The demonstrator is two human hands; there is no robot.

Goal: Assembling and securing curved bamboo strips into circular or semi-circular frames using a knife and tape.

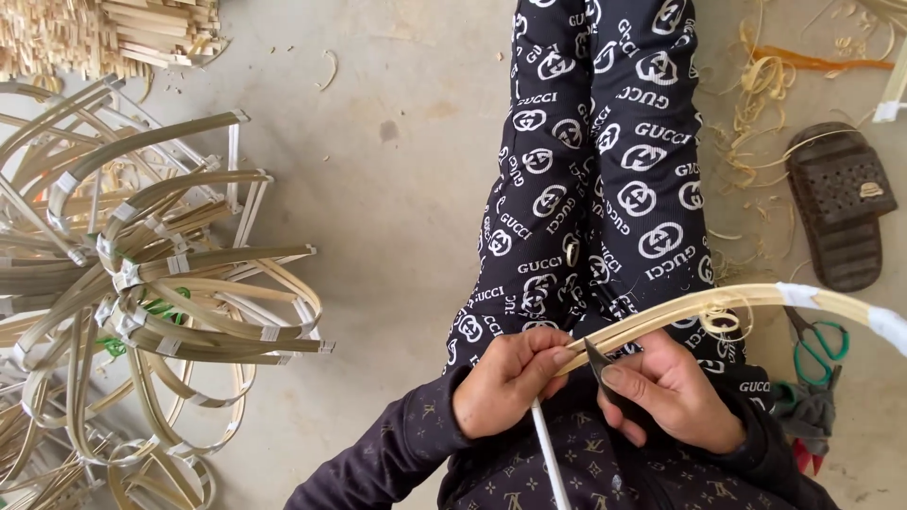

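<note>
My left hand (508,381) grips the near end of a long pale bamboo strip (718,305) that curves away to the right, with white tape wrapped on its far part. My right hand (673,390) holds a small dark blade (597,362) pressed against the strip right beside the left fingers. Thin curled shavings (723,316) hang from the strip. A white stick (548,458) runs down from under my left hand. Both hands rest over my lap, above black patterned trousers (605,179).
A heap of bent, taped bamboo hoops (142,283) fills the left side of the concrete floor. Cut bamboo sticks (113,33) are piled at top left. Green-handled scissors (817,345), a dark sandal (839,203) and loose shavings (756,104) lie at the right.
</note>
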